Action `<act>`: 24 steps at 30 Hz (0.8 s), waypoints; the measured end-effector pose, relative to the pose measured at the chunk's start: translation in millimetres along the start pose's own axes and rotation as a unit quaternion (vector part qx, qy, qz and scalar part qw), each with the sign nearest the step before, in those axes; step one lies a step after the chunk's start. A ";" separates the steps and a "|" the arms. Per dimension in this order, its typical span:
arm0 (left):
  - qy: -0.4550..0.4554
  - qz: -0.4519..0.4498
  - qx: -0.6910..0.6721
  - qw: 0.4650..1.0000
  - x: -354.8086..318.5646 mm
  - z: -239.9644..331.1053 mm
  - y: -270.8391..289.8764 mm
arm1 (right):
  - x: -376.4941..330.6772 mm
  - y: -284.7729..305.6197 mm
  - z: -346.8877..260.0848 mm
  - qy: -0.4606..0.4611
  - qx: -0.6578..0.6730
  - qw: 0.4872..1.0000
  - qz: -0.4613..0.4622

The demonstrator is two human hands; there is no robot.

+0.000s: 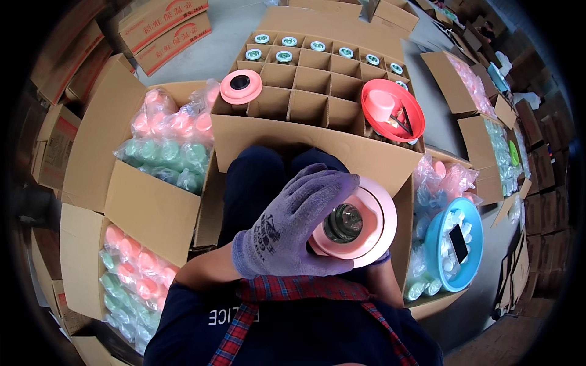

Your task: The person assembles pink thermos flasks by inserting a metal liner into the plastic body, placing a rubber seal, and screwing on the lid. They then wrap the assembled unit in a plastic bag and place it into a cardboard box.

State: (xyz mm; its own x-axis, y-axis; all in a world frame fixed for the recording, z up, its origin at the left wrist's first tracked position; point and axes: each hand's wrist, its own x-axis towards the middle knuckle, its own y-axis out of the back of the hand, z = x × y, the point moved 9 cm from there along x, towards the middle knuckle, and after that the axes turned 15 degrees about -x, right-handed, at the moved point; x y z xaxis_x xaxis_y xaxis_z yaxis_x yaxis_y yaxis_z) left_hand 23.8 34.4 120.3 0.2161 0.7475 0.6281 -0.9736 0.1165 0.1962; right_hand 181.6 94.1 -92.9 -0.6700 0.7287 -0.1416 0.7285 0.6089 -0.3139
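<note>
My left hand [292, 222], in a grey-purple glove, is closed around the wide pink rim of a thermos flask [383, 213] held in front of my chest. The flask's mouth faces up, and its glassy inner liner [343, 223] shows inside. Only a sliver of my right hand [382, 258] appears at the flask's lower right side. Its fingers are hidden behind the flask, so its grip cannot be made out. Ahead of my knees, a divided cardboard carton [317, 129] has several flasks with round glassy tops in its far compartments. A pink flask part with a black centre [241, 86] rests at its left corner.
A red basin [417, 113] with a pink cup and dark tools sits on the carton's right corner. At right, a blue basin [475, 244] holds white caps and a phone [458, 243]. Open boxes of bagged pink and green cups [168, 152] flank me.
</note>
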 end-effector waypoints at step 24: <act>0.299 0.325 0.009 0.897 -101.0 -127.5 148.6 | 71.3 -94.5 -173.9 0.077 -0.802 0.578 -0.126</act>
State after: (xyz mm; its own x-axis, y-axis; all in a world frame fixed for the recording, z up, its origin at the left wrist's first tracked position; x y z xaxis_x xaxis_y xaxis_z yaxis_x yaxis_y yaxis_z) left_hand -152.2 59.7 -10.1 -0.4809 0.8713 0.0980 -0.8768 -0.4784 -0.0496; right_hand 89.8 143.1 89.9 -0.8531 0.4978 -0.1562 -0.1117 0.1182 0.9867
